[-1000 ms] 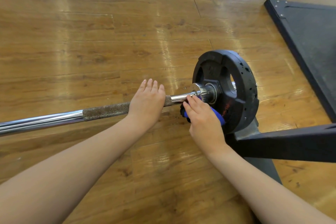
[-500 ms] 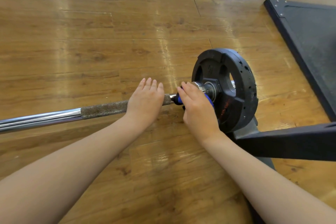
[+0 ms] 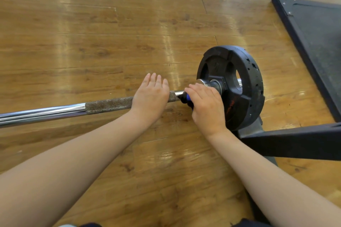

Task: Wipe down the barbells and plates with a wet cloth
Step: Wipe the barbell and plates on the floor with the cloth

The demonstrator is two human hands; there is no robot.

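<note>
A person's two bare forearms are reaching forward over a glossy wooden plank floor (image 3: 92,42). A chrome barbell (image 3: 42,112) is lying across the floor from the left edge toward the right, with a rough, brownish knurled grip section (image 3: 108,104) near its middle. The left hand (image 3: 150,97) is resting palm-down on the knurled section, its fingers straight, together and relaxed, not wrapping the bar. Just to its right, the right hand (image 3: 206,108) is curling over the bar beside the chrome collar, its fingers grasping a blue and black cloth (image 3: 186,98), mostly hidden under the palm, against the bar. A black rubber weight plate (image 3: 245,101), its rim pitted and chipped, is sitting upright on the bar's right end. A dark metal frame beam (image 3: 295,142) is crossing in front of the plate's lower edge. A black mat (image 3: 317,42) is lying at the floor's upper right corner.
</note>
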